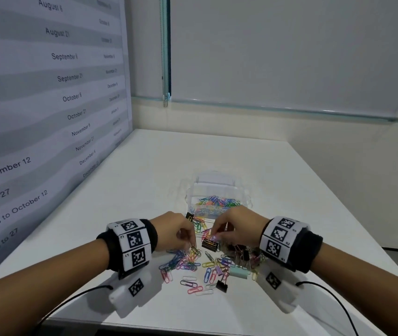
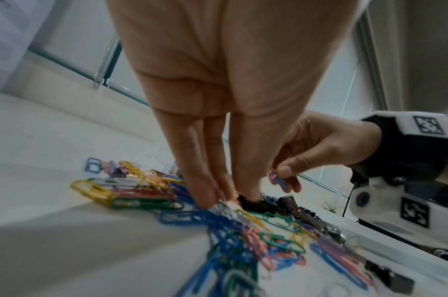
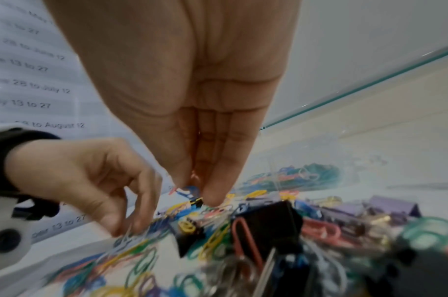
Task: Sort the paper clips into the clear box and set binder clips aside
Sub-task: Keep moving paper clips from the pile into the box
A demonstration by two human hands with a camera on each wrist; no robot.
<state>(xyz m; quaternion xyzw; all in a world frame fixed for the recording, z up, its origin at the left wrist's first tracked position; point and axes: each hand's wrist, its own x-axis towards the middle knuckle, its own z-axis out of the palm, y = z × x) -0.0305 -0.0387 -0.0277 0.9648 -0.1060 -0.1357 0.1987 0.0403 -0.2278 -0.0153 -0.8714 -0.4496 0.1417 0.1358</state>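
A white table [image 1: 277,170] runs beside a wall chart of dates [image 1: 47,93]. On it, colored paper clips [image 1: 188,263] lie scattered in front of me, with more already in the clear box [image 1: 217,190] just beyond. My left hand [image 1: 176,231] pinches silver clips out of the heap. My right hand [image 1: 236,226] pinches a few colored clips above a black binder clip [image 1: 209,244]. A mint binder clip [image 1: 239,272] lies nearer me.
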